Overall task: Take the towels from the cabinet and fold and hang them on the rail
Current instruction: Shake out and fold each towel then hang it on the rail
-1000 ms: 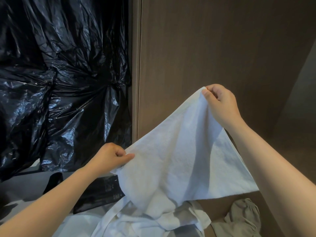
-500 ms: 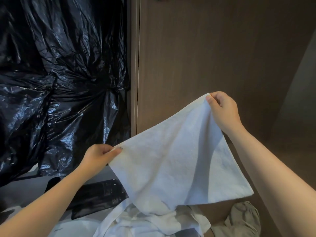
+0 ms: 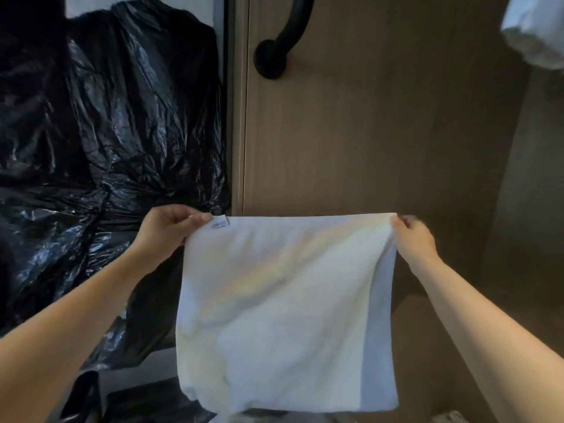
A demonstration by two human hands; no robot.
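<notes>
A white towel [image 3: 287, 306] hangs flat and square in front of me, stretched between both hands. My left hand [image 3: 166, 232] pinches its top left corner, right beside a small sewn label [image 3: 220, 223]. My right hand [image 3: 412, 236] pinches the top right corner, where the cloth folds over in a narrow vertical strip. Behind the towel stands a brown wooden cabinet door [image 3: 381, 117] with a curved black handle [image 3: 282, 41]. The towel hides whatever lies below it.
Crumpled black plastic sheeting [image 3: 100, 141] fills the left side beside the door's edge. A white cloth [image 3: 537, 29] shows at the top right corner. A scrap of grey cloth [image 3: 451, 418] peeks out at the bottom right.
Both hands pulled apart and levelled, so the towel went from a slanted drape to a flat square lifted off the pile below. The view tilted up, showing the handle.
</notes>
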